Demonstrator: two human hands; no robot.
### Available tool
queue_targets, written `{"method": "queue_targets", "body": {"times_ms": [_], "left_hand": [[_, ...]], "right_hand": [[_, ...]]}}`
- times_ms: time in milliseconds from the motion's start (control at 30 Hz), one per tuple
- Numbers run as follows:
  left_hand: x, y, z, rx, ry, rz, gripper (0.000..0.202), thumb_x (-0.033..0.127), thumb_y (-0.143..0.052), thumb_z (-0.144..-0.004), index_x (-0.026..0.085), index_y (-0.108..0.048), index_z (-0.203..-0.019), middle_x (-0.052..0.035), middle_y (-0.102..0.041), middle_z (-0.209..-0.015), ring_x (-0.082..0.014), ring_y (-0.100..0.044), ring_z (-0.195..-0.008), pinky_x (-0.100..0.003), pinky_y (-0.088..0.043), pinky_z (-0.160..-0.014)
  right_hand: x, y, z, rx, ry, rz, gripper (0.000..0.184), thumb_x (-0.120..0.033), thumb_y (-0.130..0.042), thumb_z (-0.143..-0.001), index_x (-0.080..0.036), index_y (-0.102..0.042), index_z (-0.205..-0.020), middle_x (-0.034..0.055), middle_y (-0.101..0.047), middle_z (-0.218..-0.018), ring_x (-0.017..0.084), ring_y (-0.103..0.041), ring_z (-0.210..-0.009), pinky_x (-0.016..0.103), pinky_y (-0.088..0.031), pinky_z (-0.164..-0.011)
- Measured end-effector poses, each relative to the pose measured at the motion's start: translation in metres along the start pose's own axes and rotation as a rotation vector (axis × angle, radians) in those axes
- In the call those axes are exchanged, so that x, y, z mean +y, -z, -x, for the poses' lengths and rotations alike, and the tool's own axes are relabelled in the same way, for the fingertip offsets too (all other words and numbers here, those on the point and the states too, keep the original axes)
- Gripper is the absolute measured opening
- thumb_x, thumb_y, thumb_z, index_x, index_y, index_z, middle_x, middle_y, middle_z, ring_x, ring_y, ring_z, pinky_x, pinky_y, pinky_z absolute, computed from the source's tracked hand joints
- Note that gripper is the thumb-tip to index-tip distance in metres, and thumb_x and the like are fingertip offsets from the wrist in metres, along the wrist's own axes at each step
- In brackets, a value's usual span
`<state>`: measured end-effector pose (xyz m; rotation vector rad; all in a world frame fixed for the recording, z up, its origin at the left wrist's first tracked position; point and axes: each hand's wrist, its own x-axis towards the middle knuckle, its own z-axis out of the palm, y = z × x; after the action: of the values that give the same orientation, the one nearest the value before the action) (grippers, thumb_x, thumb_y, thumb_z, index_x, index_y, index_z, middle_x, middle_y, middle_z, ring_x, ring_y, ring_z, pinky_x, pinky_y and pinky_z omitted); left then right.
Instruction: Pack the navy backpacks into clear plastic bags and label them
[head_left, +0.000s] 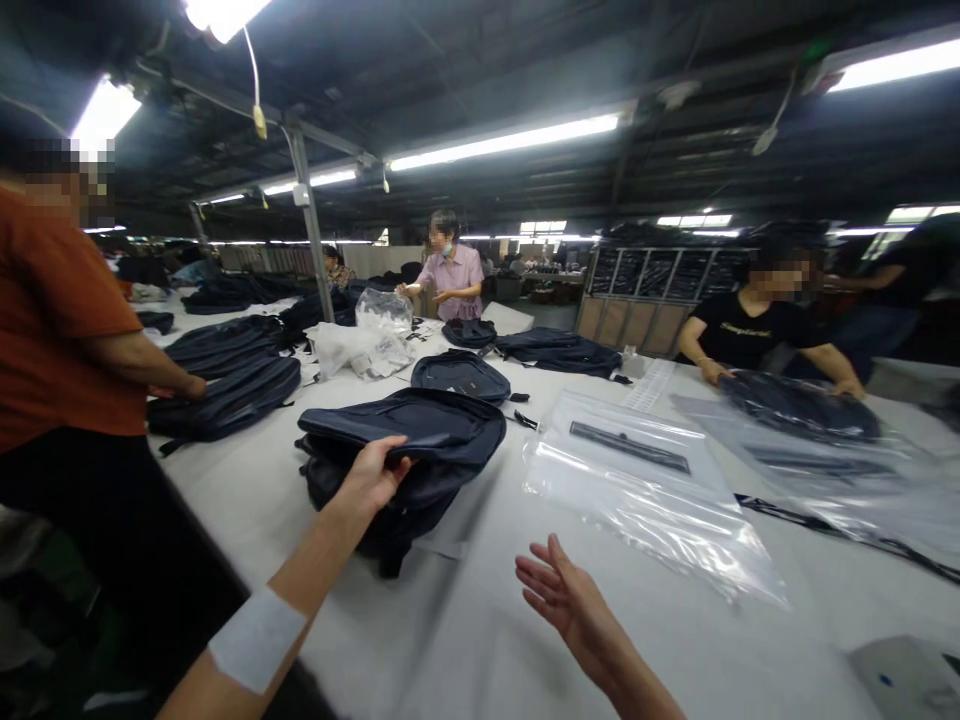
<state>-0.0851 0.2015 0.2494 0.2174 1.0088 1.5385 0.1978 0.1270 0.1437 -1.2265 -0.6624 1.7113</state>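
Note:
My left hand [377, 474] is closed on the near edge of a dark navy backpack [442, 425], the thumb on the near side and the fingers partly hidden by the fabric. That edge is lifted, and a strap hangs down toward the white tabletop [480, 620]. My right hand [566, 600] hovers over the table to the right, fingers spread, holding nothing. Beyond it lies a flat stack of clear plastic bags [637, 500] with a dark printed strip. Another dark backpack [459, 375] lies just behind the one in my left hand.
On the left a person in an orange shirt [67, 320] stands by stacked backpacks [232, 395]. Across the table, a person in a black shirt [757, 325] handles a bagged backpack [799, 405]. Another in pink [454, 275] stands behind crumpled plastic [360, 345]. A grey box [904, 680] sits at lower right.

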Motion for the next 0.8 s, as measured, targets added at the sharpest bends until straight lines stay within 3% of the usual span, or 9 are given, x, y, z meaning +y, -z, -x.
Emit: {"method": "queue_targets", "body": {"times_ms": [100, 167, 267, 367, 467, 533, 600, 667, 800], "left_hand": [[-0.044, -0.032, 0.073, -0.092, 0.016, 0.012, 0.010, 0.004, -0.065, -0.075, 0.013, -0.060, -0.075, -0.0009, -0.064, -0.063, -0.0112, -0.062, -0.050, -0.015, -0.050, -0.040], [-0.093, -0.029, 0.123, -0.185, 0.040, 0.028, 0.014, 0.010, -0.068, -0.075, 0.014, -0.063, -0.088, -0.0031, -0.069, -0.077, -0.0125, -0.065, -0.059, -0.016, -0.053, -0.046], [-0.177, 0.006, 0.176, -0.367, 0.294, -0.114, 0.036, 0.033, -0.075, -0.074, 0.017, -0.061, -0.103, -0.0060, -0.071, -0.090, -0.0164, -0.068, -0.073, -0.022, -0.056, -0.059], [-0.231, 0.053, 0.185, -0.793, 0.619, -0.449, 0.058, 0.070, -0.063, -0.069, 0.014, -0.064, -0.083, -0.0123, -0.070, -0.077, -0.0215, -0.067, -0.066, -0.031, -0.054, -0.060], [-0.226, 0.094, 0.153, -0.842, 0.405, -0.729, 0.064, 0.080, -0.054, -0.065, 0.017, -0.060, -0.074, -0.0098, -0.067, -0.070, -0.0212, -0.063, -0.062, -0.030, -0.048, -0.053], [-0.200, 0.117, 0.121, -0.586, -0.003, -0.851, 0.057, 0.074, -0.055, -0.071, 0.018, -0.060, -0.080, -0.0060, -0.065, -0.076, -0.0208, -0.063, -0.073, -0.029, -0.049, -0.064], [-0.175, 0.138, 0.094, -0.261, -0.231, -0.884, 0.059, 0.073, -0.059, -0.069, 0.019, -0.059, -0.093, -0.0058, -0.065, -0.087, -0.0236, -0.062, -0.087, -0.032, -0.049, -0.075], [-0.166, 0.153, 0.079, -0.097, -0.129, -0.860, 0.068, 0.074, -0.062, -0.065, 0.019, -0.055, -0.104, -0.0068, -0.065, -0.092, -0.0249, -0.063, -0.088, -0.033, -0.050, -0.075], [-0.179, 0.145, 0.068, -0.256, 0.314, -0.717, 0.063, 0.065, -0.066, -0.070, 0.018, -0.055, -0.109, -0.0027, -0.066, -0.079, -0.0166, -0.063, -0.064, -0.027, -0.049, -0.060]], "right_hand": [[-0.026, -0.007, 0.038, -0.075, 0.002, -0.178, 0.085, -0.075, -0.051, -0.074, -0.019, -0.038, -0.136, 0.0176, -0.061, -0.124, 0.028, -0.059, -0.113, 0.045, -0.045, -0.095], [-0.030, 0.004, 0.073, -0.162, 0.052, -0.267, 0.082, -0.077, -0.047, -0.074, -0.025, -0.038, -0.137, 0.0148, -0.062, -0.125, 0.030, -0.059, -0.112, 0.049, -0.046, -0.092], [-0.006, 0.046, 0.116, -0.095, 0.104, -0.307, 0.066, -0.066, -0.057, -0.076, -0.029, -0.049, -0.130, 0.0087, -0.065, -0.122, 0.029, -0.061, -0.110, 0.046, -0.048, -0.092], [0.046, 0.107, 0.135, 0.268, 0.013, -0.284, 0.048, -0.050, -0.069, -0.069, -0.023, -0.065, -0.109, 0.0063, -0.072, -0.106, 0.029, -0.063, -0.106, 0.040, -0.052, -0.090], [0.088, 0.156, 0.137, 0.495, -0.089, -0.292, 0.041, -0.048, -0.071, -0.060, -0.018, -0.071, -0.088, 0.0092, -0.075, -0.092, 0.032, -0.064, -0.104, 0.040, -0.055, -0.087], [0.099, 0.169, 0.137, 0.495, -0.058, -0.298, 0.045, -0.052, -0.069, -0.063, -0.019, -0.071, -0.094, 0.0078, -0.074, -0.099, 0.031, -0.063, -0.107, 0.040, -0.054, -0.089], [0.098, 0.168, 0.138, 0.464, 0.018, -0.306, 0.053, -0.058, -0.065, -0.069, -0.023, -0.066, -0.110, 0.0047, -0.070, -0.113, 0.028, -0.060, -0.113, 0.038, -0.053, -0.093], [0.091, 0.162, 0.139, 0.439, 0.038, -0.288, 0.061, -0.057, -0.066, -0.071, -0.024, -0.059, -0.122, 0.0038, -0.066, -0.120, 0.026, -0.057, -0.117, 0.036, -0.052, -0.095], [0.067, 0.151, 0.138, 0.422, 0.017, -0.200, 0.066, -0.036, -0.077, -0.068, -0.020, -0.054, -0.127, 0.0058, -0.070, -0.113, 0.024, -0.062, -0.110, 0.032, -0.052, -0.095]]}}
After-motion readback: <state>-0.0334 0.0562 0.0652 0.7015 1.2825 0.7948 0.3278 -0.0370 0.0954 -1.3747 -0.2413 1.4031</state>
